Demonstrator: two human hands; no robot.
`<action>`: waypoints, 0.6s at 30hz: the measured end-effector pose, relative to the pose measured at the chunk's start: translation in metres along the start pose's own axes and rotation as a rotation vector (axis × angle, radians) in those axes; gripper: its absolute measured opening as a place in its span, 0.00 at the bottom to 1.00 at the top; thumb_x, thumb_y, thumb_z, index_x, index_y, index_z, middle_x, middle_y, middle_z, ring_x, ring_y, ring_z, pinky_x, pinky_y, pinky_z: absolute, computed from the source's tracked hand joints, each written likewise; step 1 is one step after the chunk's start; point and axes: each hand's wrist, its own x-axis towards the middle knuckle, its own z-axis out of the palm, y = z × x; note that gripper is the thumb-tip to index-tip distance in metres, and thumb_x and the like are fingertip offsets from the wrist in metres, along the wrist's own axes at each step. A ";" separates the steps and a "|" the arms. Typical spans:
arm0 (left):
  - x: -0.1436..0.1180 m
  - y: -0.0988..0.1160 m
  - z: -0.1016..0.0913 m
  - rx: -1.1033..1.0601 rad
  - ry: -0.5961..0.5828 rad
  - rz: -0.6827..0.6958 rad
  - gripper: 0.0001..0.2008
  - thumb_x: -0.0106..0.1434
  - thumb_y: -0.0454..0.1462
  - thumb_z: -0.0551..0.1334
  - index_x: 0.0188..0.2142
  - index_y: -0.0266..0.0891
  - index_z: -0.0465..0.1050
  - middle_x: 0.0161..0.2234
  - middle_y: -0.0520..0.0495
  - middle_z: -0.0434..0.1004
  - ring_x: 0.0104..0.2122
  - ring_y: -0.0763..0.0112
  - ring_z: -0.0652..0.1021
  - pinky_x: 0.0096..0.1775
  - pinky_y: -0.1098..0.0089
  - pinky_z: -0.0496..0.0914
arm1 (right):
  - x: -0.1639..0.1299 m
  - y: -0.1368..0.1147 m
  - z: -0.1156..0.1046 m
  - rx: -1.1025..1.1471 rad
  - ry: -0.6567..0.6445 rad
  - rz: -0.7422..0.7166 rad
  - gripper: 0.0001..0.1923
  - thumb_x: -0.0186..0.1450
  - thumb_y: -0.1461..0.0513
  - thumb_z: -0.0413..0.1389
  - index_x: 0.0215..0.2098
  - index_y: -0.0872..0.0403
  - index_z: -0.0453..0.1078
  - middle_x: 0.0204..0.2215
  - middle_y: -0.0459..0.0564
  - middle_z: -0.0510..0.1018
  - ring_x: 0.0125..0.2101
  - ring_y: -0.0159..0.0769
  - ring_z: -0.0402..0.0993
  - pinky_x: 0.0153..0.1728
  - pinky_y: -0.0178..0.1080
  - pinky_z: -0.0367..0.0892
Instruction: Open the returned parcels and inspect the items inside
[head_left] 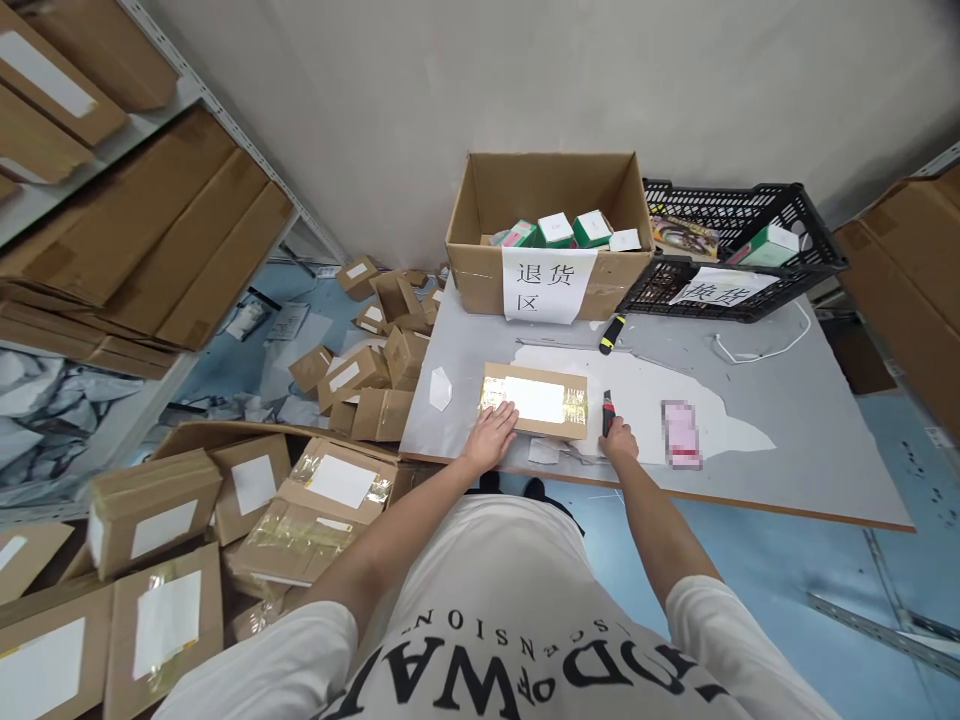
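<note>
The left hand (491, 432) lies flat and unclenched on the near left corner of a taped cardboard parcel (534, 400), which rests on the bench (787, 470) close to its front edge. The right hand (619, 440) is clenched around a utility knife (607, 411), just beside the parcel's right end. Farther back stand an open carton (551, 225) with small boxes and a black crate (731, 245)

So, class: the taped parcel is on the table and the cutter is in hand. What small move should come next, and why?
Probably bring the cutter in the right hand across to the parcel's taped edge. The left hand already presses flat on the parcel's near left corner, steadying it, the tape looks uncut, and the blade sits just beside its right end.
</note>
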 end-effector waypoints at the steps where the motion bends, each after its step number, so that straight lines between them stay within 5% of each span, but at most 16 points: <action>1: 0.000 0.000 0.000 0.002 0.002 0.000 0.23 0.67 0.37 0.50 0.61 0.36 0.57 0.62 0.38 0.60 0.63 0.61 0.58 0.61 0.55 0.53 | 0.000 -0.002 -0.002 0.016 0.009 0.002 0.26 0.57 0.62 0.54 0.54 0.56 0.57 0.48 0.64 0.67 0.48 0.53 0.69 0.46 0.50 0.64; 7: -0.002 0.002 0.003 0.007 0.037 -0.001 0.25 0.67 0.38 0.50 0.62 0.36 0.55 0.62 0.38 0.59 0.64 0.60 0.56 0.61 0.55 0.52 | -0.006 -0.020 -0.042 0.145 0.159 -0.061 0.30 0.64 0.63 0.41 0.63 0.63 0.45 0.50 0.66 0.69 0.50 0.48 0.68 0.47 0.45 0.63; 10: -0.004 0.003 0.005 0.005 0.045 -0.008 0.27 0.66 0.38 0.51 0.63 0.37 0.53 0.63 0.38 0.57 0.64 0.60 0.56 0.61 0.55 0.52 | -0.022 -0.048 -0.073 0.277 0.289 -0.350 0.31 0.65 0.61 0.41 0.65 0.60 0.43 0.56 0.63 0.66 0.53 0.47 0.65 0.51 0.46 0.62; 14: -0.006 0.003 0.007 0.025 0.036 -0.012 0.29 0.64 0.38 0.52 0.65 0.38 0.50 0.64 0.40 0.55 0.64 0.59 0.54 0.61 0.56 0.50 | -0.052 -0.100 -0.099 0.173 -0.004 -0.899 0.29 0.66 0.59 0.46 0.65 0.51 0.52 0.59 0.52 0.65 0.56 0.46 0.63 0.54 0.47 0.59; 18: -0.007 0.002 0.006 0.059 0.022 0.017 0.31 0.62 0.36 0.53 0.65 0.37 0.49 0.65 0.41 0.52 0.65 0.59 0.52 0.62 0.57 0.49 | -0.067 -0.142 -0.098 0.008 -0.179 -1.081 0.25 0.66 0.58 0.49 0.62 0.42 0.59 0.50 0.47 0.75 0.47 0.43 0.72 0.47 0.42 0.65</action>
